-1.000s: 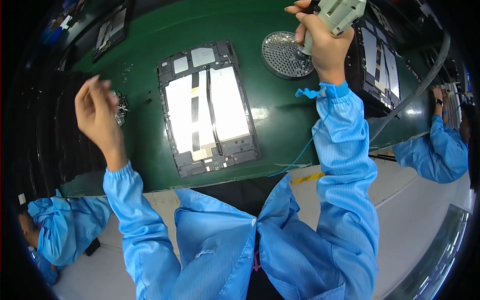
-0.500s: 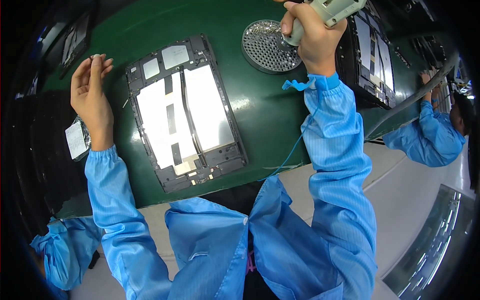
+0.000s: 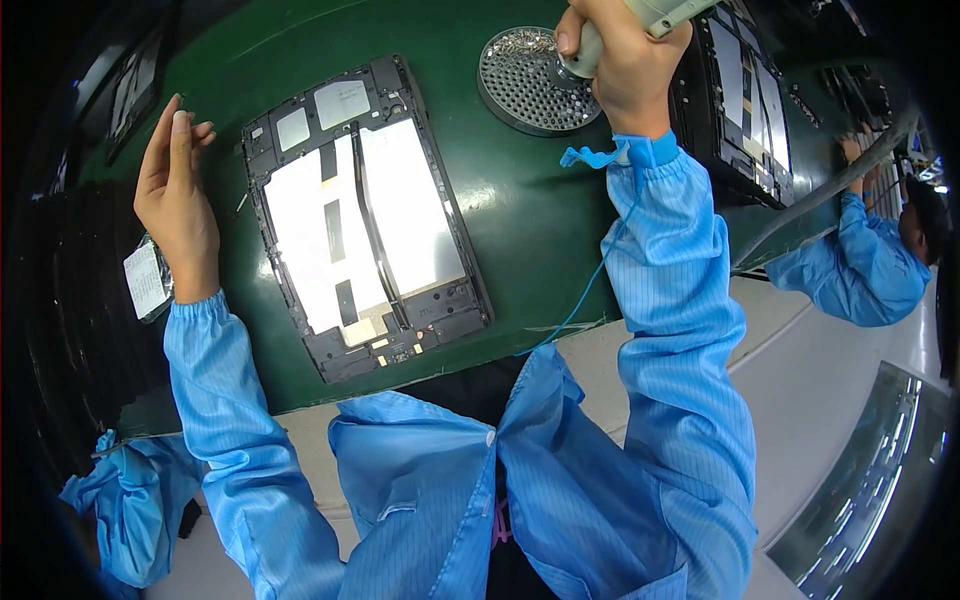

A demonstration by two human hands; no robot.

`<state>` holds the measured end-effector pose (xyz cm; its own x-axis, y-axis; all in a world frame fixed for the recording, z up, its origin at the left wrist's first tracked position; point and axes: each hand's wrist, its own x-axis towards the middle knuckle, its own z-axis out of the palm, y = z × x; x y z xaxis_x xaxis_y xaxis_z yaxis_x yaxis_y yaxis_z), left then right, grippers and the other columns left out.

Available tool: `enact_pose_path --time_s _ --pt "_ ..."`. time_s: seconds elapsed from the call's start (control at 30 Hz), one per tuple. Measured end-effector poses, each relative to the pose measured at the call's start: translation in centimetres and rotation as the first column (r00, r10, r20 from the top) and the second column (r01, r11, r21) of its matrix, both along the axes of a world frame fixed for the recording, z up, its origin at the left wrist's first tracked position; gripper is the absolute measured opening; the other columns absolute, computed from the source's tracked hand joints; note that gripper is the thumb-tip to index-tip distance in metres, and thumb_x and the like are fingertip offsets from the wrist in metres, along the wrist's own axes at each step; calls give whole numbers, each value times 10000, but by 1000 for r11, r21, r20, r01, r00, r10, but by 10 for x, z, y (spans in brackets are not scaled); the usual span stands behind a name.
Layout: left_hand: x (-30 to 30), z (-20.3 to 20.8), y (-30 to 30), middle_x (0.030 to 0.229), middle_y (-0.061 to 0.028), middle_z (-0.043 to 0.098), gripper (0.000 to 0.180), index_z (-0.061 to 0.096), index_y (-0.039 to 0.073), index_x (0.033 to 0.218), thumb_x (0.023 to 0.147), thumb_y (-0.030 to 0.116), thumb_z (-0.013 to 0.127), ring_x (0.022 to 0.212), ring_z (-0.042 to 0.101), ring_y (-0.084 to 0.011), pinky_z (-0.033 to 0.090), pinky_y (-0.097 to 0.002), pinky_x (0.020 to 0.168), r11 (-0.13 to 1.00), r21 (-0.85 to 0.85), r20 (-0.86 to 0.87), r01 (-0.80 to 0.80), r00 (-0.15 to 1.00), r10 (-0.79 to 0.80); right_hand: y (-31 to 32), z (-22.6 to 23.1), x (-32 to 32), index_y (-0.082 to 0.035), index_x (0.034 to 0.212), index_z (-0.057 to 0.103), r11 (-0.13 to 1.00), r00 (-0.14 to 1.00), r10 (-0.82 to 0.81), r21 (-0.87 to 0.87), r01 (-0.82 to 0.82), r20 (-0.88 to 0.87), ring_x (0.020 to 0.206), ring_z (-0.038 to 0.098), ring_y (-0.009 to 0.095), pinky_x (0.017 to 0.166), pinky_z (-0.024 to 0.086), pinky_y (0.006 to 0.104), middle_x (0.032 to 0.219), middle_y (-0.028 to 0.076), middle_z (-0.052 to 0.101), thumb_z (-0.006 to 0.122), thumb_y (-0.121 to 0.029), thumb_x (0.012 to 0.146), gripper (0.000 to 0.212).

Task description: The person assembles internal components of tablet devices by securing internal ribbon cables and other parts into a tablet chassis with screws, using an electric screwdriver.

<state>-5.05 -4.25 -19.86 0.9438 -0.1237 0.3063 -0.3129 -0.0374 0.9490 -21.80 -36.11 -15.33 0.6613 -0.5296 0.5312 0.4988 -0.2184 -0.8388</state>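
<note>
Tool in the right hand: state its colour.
The tool is pale grey-green, best in the head view.

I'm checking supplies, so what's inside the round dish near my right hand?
Inside the round dish: silvery bits at the far side, then a grid of holes. Whatever lies beneath the tool can't be seen.

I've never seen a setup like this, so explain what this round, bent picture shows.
No robot here, just a human left hand and right hand, both bare. A head-worn fisheye camera looks down, so straight edges bend. On the green tabletop lies a flat, rectangular, black-framed device with white panels. The right hand grips a pale grey-green handheld tool, its nose over a round, holed grey tray with small shiny metal pieces. The left hand is beside the device; whether it pinches anything isn't clear.
</note>
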Motion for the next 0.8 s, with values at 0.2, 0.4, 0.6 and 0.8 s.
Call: enact_pose_path --time_s 0.2,0.4,0.6,0.8 --pt "0 2 -2 1144 -128 690 364 646 -1 1272 968 196 681 980 691 -171 566 -274 897 1000 -5 -30 27 999 -28 0 0 1 75 1015 661 1000 1000 -3 12 3 -1 504 574 115 482 470 236 869 154 721 592 33 862 173" --pt "5 -4 1 1213 -134 665 353 641 -11 1263 966 174 681 1047 675 -197 552 -298 936 999 22 -72 41 997 -39 -1 -7 11 73 1010 659 929 888 296 112 -354 353 500 573 115 472 468 237 864 153 720 593 35 862 167" --pt "3 -3 1 1218 -124 665 361 651 0 1259 959 197 693 1056 671 -192 549 -293 936 997 70 -80 10 997 -4 2 0 2 74 1013 656 1000 1000 -7 9 7 4 500 574 117 465 470 239 866 157 720 596 28 863 167" --pt "3 -3 0 1214 -120 670 356 656 3 1257 962 200 691 1035 670 -178 543 -283 926 997 75 -85 14 996 -7 1 0 1 75 1015 658 1000 1000 -12 8 12 -4 501 575 116 465 474 240 867 155 720 594 22 866 170"
